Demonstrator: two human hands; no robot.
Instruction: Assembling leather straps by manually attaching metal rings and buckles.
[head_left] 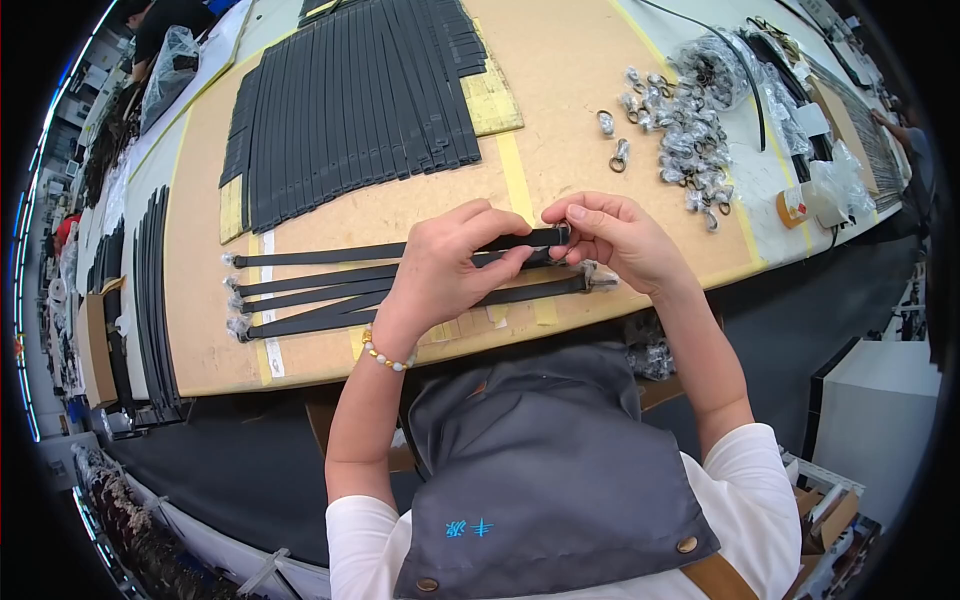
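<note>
Near the front edge of a tan board-topped table (570, 90), in the head view, the person's two hands work close together over a long, flat black strap (530, 238). The left hand (450, 255) pinches it between thumb and fingers, short of its right end. The right hand (615, 240) has its fingertips closed on a small, dark, metal-looking buckle (563, 233) at that end; how far the strap passes through is hidden by the fingers.

Just below lie several other black straps (535, 291), some crossing, with plastic-wrapped fittings (238, 328) at their left ends. Beyond the hands, a wide row of black straps (360, 100) is laid side by side, and to the right sits a loose heap of plastic-wrapped metal rings (690, 150).

The step in hand seems to be fitting or adjusting the buckle on the strap end. The next move calls for a steady left pinch while the right fingertips guide the end and seat the buckle squarely.
</note>
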